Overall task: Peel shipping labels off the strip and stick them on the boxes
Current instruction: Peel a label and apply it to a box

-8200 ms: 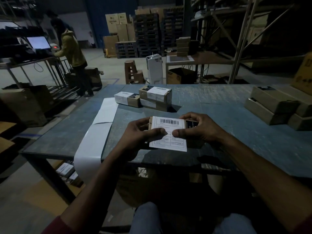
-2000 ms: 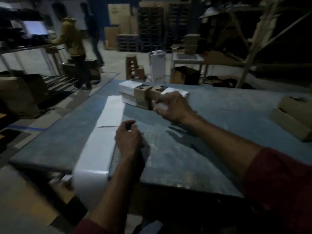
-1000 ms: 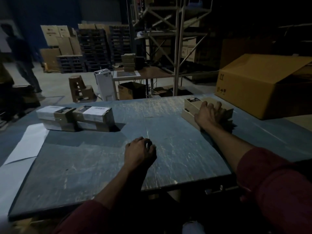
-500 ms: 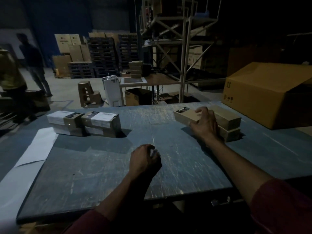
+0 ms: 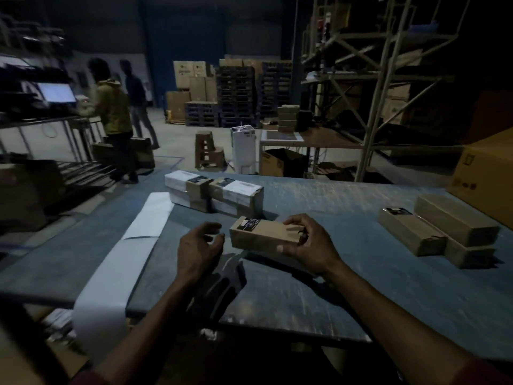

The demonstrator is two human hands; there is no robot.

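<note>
Right hand (image 5: 308, 245) holds a bare box (image 5: 263, 234) above the table (image 5: 361, 273); left hand (image 5: 198, 248) hovers empty, fingers loosely spread; next, peel a label from the strip (image 5: 125, 259)

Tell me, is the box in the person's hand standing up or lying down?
Lying down. The brown box lies on its long side, its broad face up, gripped at one end by the right hand.

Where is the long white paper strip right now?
In the head view, the white label strip lies along the left side of the table, left of the left hand, with its near end hanging over the table's front edge.
</note>
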